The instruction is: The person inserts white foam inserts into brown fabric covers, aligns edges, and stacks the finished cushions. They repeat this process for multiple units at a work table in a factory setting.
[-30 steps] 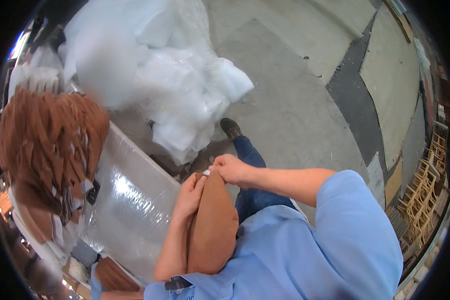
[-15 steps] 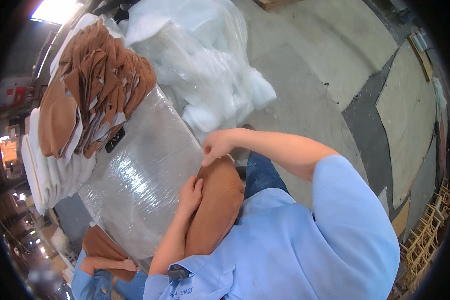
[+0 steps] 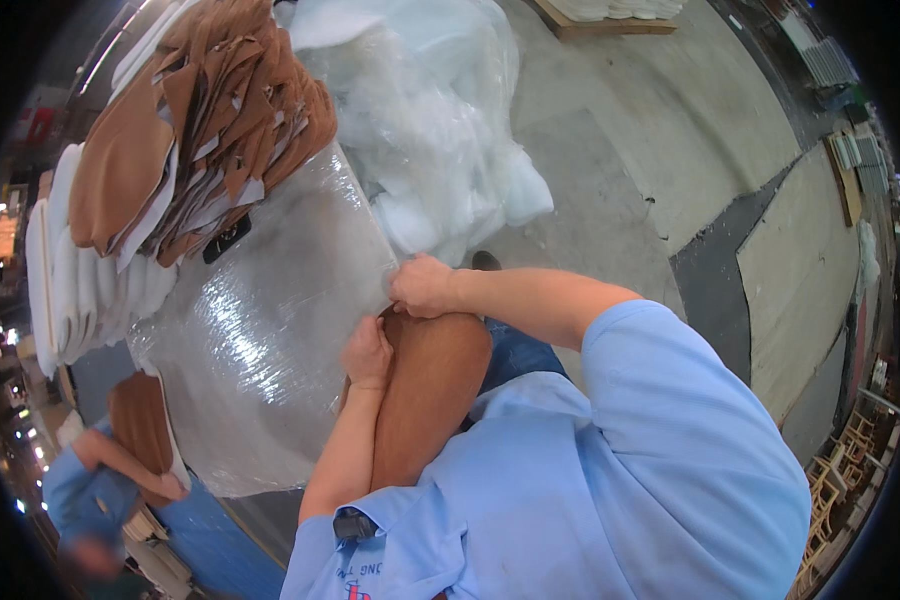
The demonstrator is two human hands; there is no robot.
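Observation:
A brown fabric cushion (image 3: 435, 370), rounded and full, rests against my body at the table's edge. On its left side, my left hand (image 3: 368, 352) is closed with the fingers curled on the cover's edge. At the far end, my right hand (image 3: 425, 286) is closed, its fingertips pinching the cover's edge next to the left hand. What exactly lies between the fingertips is too small to make out. Beyond my hands is the plastic-wrapped table top (image 3: 280, 330).
A pile of brown fabric covers (image 3: 220, 120) lies at the table's far left, above stacked white pads (image 3: 80, 270). A black phone (image 3: 228, 240) sits beside it. Clear plastic with white stuffing (image 3: 420, 130) stands beyond. At lower left, a co-worker holds another brown cushion (image 3: 140, 420).
My left hand has moved up along the cushion, closer to my right hand, and has closed tighter. My right hand has shifted slightly left. The co-worker's cushion is now held more upright.

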